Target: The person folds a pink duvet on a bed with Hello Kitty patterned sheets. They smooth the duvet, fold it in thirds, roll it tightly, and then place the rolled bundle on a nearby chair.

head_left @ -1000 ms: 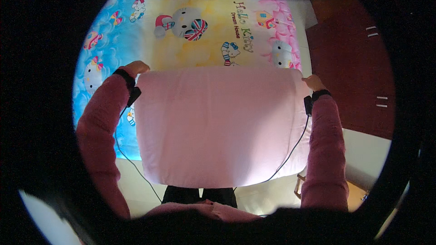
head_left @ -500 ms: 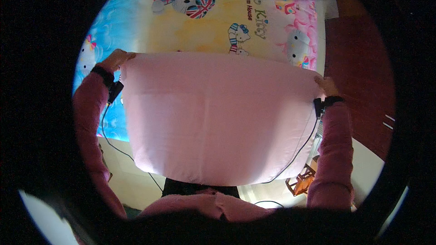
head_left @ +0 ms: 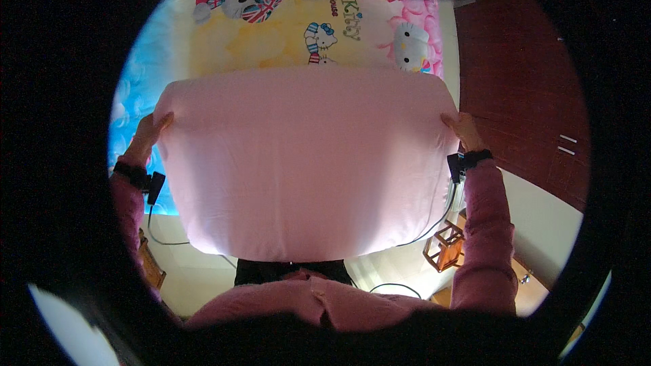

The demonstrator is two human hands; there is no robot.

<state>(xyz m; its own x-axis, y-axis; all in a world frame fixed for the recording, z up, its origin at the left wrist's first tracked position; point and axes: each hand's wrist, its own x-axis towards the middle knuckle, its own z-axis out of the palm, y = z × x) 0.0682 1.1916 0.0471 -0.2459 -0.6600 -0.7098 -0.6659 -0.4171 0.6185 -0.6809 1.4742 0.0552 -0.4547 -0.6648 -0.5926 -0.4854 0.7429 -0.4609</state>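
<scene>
A large plain pink pillow [head_left: 308, 169] with rounded corners stretches across the middle of the view, in front of my body. At its left edge, my left hand [head_left: 150, 133] is closed, with the thumb on top and the fingers mostly hidden behind the cloth. My right hand [head_left: 465, 129] grips the opposite edge the same way, thumb on the upper face. Beneath and beyond the pillow lies a bed with a bright cartoon-print bedspread [head_left: 251, 41] in blue, yellow and pink.
Dark red cabinets [head_left: 508, 74] with pale handles stand to the right of the bed. A small wooden stool [head_left: 445, 247] is on the pale floor [head_left: 196, 264] at lower right. Black devices with cables are strapped to both wrists; one cable [head_left: 166, 240] runs past the pillow's left corner.
My hands have shifted from the pillow's far corners to its sides, and the left hand has come nearer me. The far edge now bulges beyond the hands. The whole view has shifted slightly.
</scene>
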